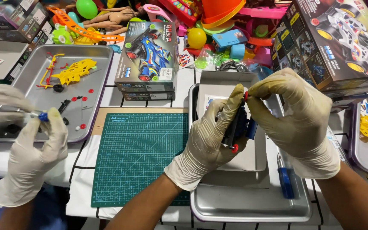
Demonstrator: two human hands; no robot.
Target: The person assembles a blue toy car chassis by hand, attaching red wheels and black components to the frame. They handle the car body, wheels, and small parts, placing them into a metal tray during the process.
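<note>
My left hand [207, 136] and my right hand [297, 119], both in pale latex gloves, hold a small dark blue toy car chassis [238, 125] between them over a metal tray [252, 208]. Small red parts show at the top, near my right fingertips, and at the bottom, by my left thumb. My hands hide most of the chassis. A blue screwdriver [285, 181] lies in the tray, just under my right wrist. An open white box [224, 81] sits in the tray behind my hands.
A green cutting mat [143, 157] lies left of the tray. Another person's gloved hands [30, 145] work at the far left by a second tray [101, 55] with yellow parts [74, 71]. Toy car boxes [150, 57] and colourful toys crowd the back.
</note>
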